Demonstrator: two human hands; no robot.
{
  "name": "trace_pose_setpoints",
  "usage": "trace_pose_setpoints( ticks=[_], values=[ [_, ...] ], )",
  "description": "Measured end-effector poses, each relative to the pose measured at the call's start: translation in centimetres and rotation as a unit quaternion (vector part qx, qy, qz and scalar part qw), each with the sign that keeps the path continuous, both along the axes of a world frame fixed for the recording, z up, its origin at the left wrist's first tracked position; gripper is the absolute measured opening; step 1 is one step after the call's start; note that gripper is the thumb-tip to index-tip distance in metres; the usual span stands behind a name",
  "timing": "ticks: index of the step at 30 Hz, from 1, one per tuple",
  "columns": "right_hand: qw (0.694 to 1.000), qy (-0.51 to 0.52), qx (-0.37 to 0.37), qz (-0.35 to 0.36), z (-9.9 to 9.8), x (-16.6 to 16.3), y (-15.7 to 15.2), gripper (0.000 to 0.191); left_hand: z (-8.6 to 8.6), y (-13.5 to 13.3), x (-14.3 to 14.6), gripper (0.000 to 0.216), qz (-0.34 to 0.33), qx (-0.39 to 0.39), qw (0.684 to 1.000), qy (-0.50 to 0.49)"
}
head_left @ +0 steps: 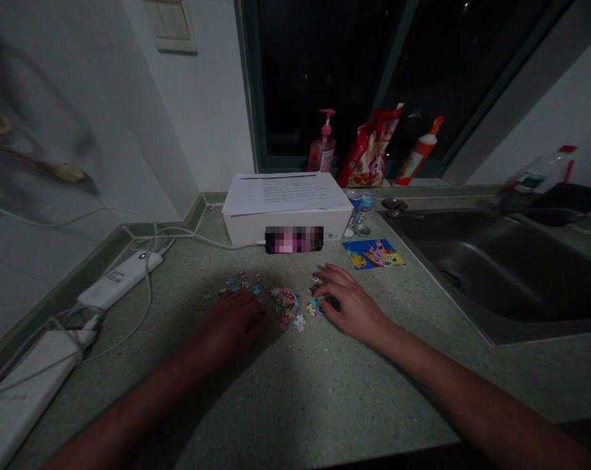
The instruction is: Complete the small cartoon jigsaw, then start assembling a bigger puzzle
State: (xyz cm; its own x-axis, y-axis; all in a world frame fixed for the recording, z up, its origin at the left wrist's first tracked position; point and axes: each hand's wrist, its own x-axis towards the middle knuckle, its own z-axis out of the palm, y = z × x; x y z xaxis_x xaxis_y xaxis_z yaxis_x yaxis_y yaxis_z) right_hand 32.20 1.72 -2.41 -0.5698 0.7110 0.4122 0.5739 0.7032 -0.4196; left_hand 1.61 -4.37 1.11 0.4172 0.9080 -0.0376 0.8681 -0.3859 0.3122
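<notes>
Small jigsaw puzzle pieces lie on the green countertop in three groups. My left hand (235,318) rests low over the left group of scattered pieces (241,283), its back turned up and its thumb apart from the loosely bent fingers. The fingertips are partly hidden in shadow, and no held piece shows. Between my hands sits a heaped pile of mixed-colour pieces (286,301), with a pale piece (300,322) at its near edge. My right hand (350,301) is open, its spread fingertips at a smaller group of yellow and blue pieces (314,307).
A white box (288,226) stands behind the pieces, with a phone (294,240) leaning on its front. To the right lie a cartoon picture card (374,254) and a metal sink (501,261). Power strips (122,279) and cables run along the left. Bottles (321,150) line the window ledge.
</notes>
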Motion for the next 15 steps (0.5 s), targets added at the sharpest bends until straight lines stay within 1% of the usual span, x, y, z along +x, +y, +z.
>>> trace_pose_setpoints(
  ticks=[4,10,15],
  values=[
    [1.0,-0.017,-0.005,0.015,-0.24,-0.42,-0.38,0.015,0.16,-0.06,0.03,0.018,-0.001,0.001,1.0,0.0],
    [0.999,-0.034,-0.009,0.037,0.12,-0.89,-0.7,0.017,0.17,-0.05,0.05,0.018,0.002,-0.001,1.0,0.003],
    [0.998,-0.041,-0.008,0.042,0.35,-1.03,-0.73,0.015,0.08,-0.18,-0.1,0.017,-0.009,0.011,1.0,0.004]
  ],
)
